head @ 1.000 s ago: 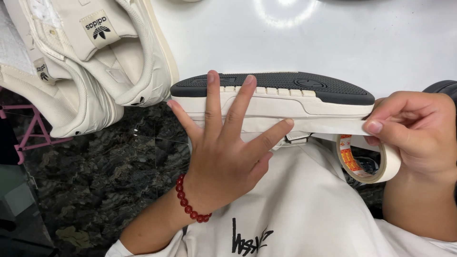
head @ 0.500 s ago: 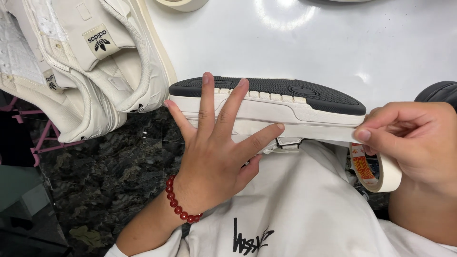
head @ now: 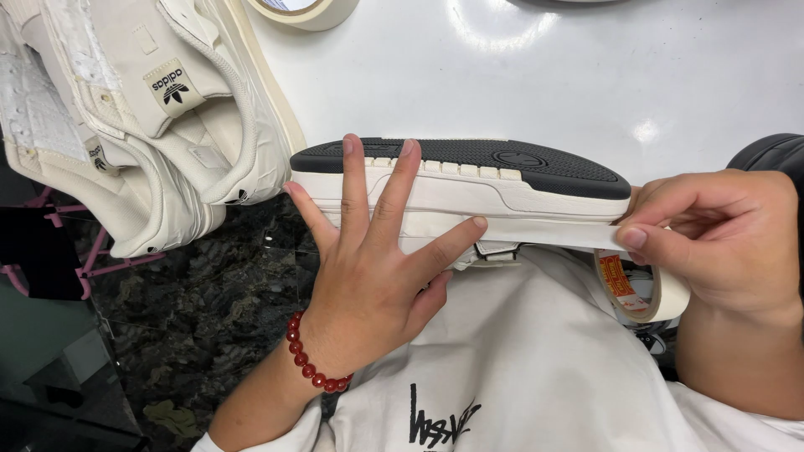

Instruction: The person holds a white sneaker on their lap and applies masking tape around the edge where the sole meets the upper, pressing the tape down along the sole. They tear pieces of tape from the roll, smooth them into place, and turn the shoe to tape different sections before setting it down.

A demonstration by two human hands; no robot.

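The fingers of the left hand are lying spread and flat against the cream sidewall of the sneaker, with the thumb pressing on the strip of masking tape running along that wall. Judged from this posture, the open palm is pinning the shoe so that it is not rolling while the tape is being laid. A red bead bracelet is circling the left wrist at 7 o'clock of the palm.

The fingers of the right hand are pressed together, pinching the tape where it is leaving the tape roll, which is hanging below the hand. The strip is lying straight between the two hands, apparently so that it is seating without wrinkles.

The sneaker is lying on its side at the near edge of the white worktop, its black sole facing 12 o'clock and its upper side resting against the person's white shirt.

At 10 o'clock of the left hand, a pile of cream sneakers is overhanging the worktop edge, near the held shoe's toe but apart from it. A second tape roll is sitting at 12 o'clock by the far frame edge. The worktop beyond the sole is bare and glossy. A dark rounded object is showing at 3 o'clock; its kind cannot be determined.
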